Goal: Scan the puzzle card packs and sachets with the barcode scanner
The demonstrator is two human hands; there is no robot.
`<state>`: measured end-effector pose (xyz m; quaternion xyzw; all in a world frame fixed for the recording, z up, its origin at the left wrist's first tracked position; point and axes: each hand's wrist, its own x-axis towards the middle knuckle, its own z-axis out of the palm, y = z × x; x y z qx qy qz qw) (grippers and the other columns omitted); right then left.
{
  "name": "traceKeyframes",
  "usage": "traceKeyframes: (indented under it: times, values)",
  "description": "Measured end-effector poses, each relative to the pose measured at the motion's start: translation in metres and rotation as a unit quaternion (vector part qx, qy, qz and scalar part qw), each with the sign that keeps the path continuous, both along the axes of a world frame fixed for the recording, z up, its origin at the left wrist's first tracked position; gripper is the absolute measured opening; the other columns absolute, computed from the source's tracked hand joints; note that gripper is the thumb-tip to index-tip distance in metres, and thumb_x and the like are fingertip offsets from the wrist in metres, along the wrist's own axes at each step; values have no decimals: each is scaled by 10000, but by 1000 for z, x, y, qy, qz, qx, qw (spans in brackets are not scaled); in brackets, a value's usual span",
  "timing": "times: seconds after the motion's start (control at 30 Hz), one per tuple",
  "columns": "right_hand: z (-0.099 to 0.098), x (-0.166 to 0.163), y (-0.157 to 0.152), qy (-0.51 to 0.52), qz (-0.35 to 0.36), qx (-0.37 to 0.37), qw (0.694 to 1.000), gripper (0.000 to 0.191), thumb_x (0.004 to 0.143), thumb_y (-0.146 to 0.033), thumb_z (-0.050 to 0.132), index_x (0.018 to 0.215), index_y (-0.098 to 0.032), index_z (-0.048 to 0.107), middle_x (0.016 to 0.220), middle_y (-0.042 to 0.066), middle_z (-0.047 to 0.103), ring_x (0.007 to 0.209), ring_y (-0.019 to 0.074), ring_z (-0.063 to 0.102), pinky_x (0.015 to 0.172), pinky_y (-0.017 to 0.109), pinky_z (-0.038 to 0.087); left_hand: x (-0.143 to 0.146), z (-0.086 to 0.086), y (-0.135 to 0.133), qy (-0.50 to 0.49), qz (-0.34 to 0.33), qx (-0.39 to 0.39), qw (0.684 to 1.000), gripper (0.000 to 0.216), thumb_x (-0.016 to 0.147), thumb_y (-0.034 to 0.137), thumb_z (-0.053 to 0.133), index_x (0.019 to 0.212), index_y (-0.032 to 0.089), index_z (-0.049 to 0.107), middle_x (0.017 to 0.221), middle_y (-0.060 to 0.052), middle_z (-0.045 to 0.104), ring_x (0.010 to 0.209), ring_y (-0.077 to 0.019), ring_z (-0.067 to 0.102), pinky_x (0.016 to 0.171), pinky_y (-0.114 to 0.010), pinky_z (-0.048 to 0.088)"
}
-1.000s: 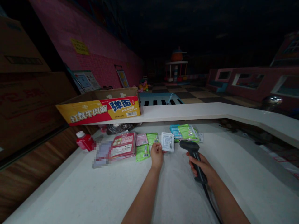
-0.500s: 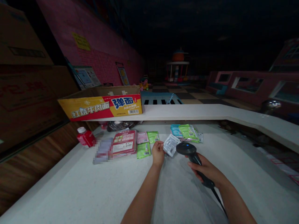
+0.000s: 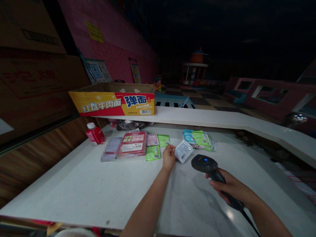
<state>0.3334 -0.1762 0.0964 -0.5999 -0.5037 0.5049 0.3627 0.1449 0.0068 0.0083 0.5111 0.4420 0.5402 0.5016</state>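
Observation:
My left hand (image 3: pixel 169 158) pinches a small white packet (image 3: pixel 183 151) by its left corner and holds it tilted just above the white counter (image 3: pixel 103 191). My right hand (image 3: pixel 230 188) grips the handle of a black barcode scanner (image 3: pixel 209 168), whose head shows a small blue light and points toward the packet from the right. Green packets (image 3: pixel 153 153) and a pink packet (image 3: pixel 152 140) lie just left of my left hand. A pile of blue and green packets (image 3: pixel 197 138) lies behind the scanner.
Red booklets (image 3: pixel 133 147) and a blurred item (image 3: pixel 111 148) lie at the left of the counter, with a red bottle (image 3: pixel 94 134) beyond. A yellow and red cardboard box (image 3: pixel 116 102) sits on the raised shelf (image 3: pixel 222 119). The room behind is dark.
The white packet has tilted from flat to angled in my left hand. My right hand has pulled the scanner back and to the right, away from the packet. The camera has shifted left.

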Motion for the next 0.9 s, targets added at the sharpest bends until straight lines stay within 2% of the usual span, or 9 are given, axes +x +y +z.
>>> traceKeyframes:
  times: [0.2, 0.33, 0.57, 0.67, 0.73, 0.9]
  values:
    - [5, -3, 2, 9, 7, -3, 1000, 381, 751, -472, 706, 979, -188, 596, 472, -83, 481, 320, 85, 404, 315, 181, 291, -1, -4, 1, 22, 8, 46, 999, 105, 801, 292, 553, 778, 190, 550, 613, 37, 531, 457, -80, 459, 433, -188, 333]
    - [6, -4, 3, 12, 10, -4, 1000, 360, 753, -462, 710, 961, -189, 599, 473, -83, 484, 321, 83, 403, 313, 182, 304, 0, -7, 4, 13, -3, 35, 999, 67, 805, 254, 519, 774, 195, 530, 572, 50, 506, 457, -83, 448, 450, -184, 341]
    - [-6, -7, 14, 63, -21, -20, 998, 475, 690, -501, 754, 1018, -197, 592, 514, -79, 518, 323, 91, 437, 313, 190, 325, 1, -8, 5, -2, -1, 28, 1000, 81, 811, 282, 518, 788, 205, 512, 549, 59, 482, 448, -94, 444, 436, -191, 340]
    - [-15, -14, 25, 123, -83, 25, 989, 456, 715, -504, 742, 1020, -199, 593, 527, -78, 529, 341, 83, 444, 328, 188, 346, 0, -7, 4, -23, 0, 33, 999, 99, 814, 300, 533, 835, 209, 503, 570, 57, 511, 459, -100, 470, 446, -196, 366]
    - [-20, -19, 34, 169, -123, 29, 977, 481, 683, -509, 776, 1005, -202, 592, 541, -71, 545, 364, 89, 468, 337, 194, 363, -1, -6, 4, -35, -2, 29, 999, 126, 812, 310, 548, 876, 211, 504, 590, 56, 530, 467, -103, 488, 452, -201, 386]
    - [-31, -33, 53, 287, -203, 108, 930, 493, 663, -498, 815, 996, -215, 588, 554, -75, 548, 376, 77, 460, 358, 196, 373, -4, -3, 4, -15, -2, 33, 999, 120, 802, 281, 548, 852, 185, 601, 658, 16, 584, 507, -110, 531, 484, -225, 444]
